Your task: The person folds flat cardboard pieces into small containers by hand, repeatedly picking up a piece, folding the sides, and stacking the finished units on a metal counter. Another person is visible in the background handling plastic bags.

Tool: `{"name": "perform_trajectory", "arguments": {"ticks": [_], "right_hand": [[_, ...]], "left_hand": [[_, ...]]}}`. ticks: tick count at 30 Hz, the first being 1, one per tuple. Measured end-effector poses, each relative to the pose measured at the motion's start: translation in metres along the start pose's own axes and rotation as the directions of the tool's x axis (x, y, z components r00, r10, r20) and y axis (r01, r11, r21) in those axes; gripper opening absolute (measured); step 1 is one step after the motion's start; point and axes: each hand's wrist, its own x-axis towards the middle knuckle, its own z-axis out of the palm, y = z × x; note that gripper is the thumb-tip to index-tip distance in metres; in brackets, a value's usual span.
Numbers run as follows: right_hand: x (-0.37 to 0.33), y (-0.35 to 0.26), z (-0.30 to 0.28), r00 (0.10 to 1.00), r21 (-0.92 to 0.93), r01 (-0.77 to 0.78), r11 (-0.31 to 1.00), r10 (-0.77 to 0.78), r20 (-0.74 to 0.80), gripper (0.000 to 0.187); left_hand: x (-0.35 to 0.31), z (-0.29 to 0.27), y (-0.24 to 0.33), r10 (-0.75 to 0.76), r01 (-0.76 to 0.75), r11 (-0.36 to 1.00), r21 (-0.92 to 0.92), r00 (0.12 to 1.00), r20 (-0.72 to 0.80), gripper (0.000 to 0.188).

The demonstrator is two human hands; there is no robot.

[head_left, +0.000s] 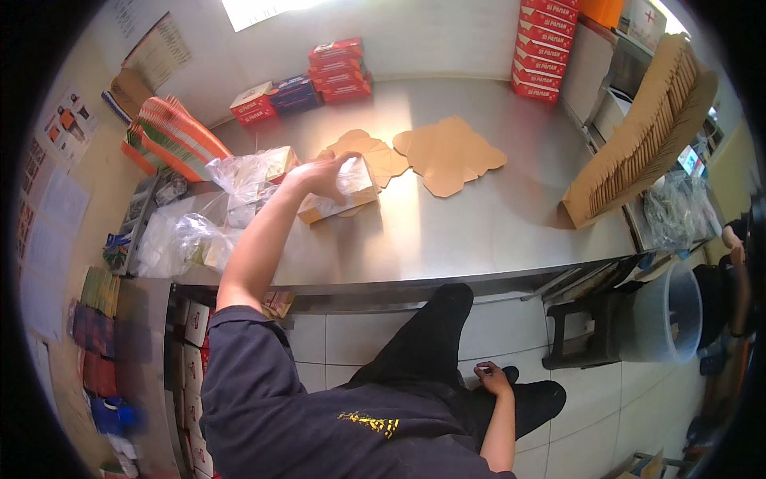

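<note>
"What do we have in our left hand (321, 177)?"

"Our fingers grasp an oblong, white-and-tan, block-shaped pack (359, 180), spread across it above the left part of the shiny steel worktop (495, 247)."

"Is the pack resting there?"

"We can't tell whether it is lifted. In our view it overlaps a flat, lobed piece of brown cardboard (363, 150); a larger flat, lobed blank of brown cardboard (451, 156) lies to the right."

"And to our left?"

"Crumpled clear plastic bags (198, 243), near our forearm."

"Where is our right hand (495, 377)?"

"Low beside our black trousers (539, 399), away from the worktop, fingers loosely curled; we can't tell whether they hold anything."
</note>
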Motion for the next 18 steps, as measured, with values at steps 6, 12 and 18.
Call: {"name": "perform_trajectory", "arguments": {"ticks": [6, 12, 18], "right_hand": [[-0.007, 0.004, -0.017, 0.997, 0.125, -0.076, 0.989, 0.074, 0.023, 0.049], [0.015, 0.019, -0.005, 1.000, -0.088, 0.012, 0.996, -0.012, 0.008, 0.045], [0.002, 0.000, -0.012, 0.999, -0.015, -0.040, 0.999, 0.040, 0.009, 0.045]], "left_hand": [[-0.066, -0.003, 0.015, 0.211, -0.215, 0.973, -0.079, 0.976, -0.056, 0.125], [-0.097, 0.035, 0.035, 0.283, -0.280, 0.959, -0.043, 0.948, 0.149, 0.128], [-0.089, 0.048, 0.020, 0.264, -0.265, 0.964, 0.016, 0.964, 0.039, 0.126]]}}
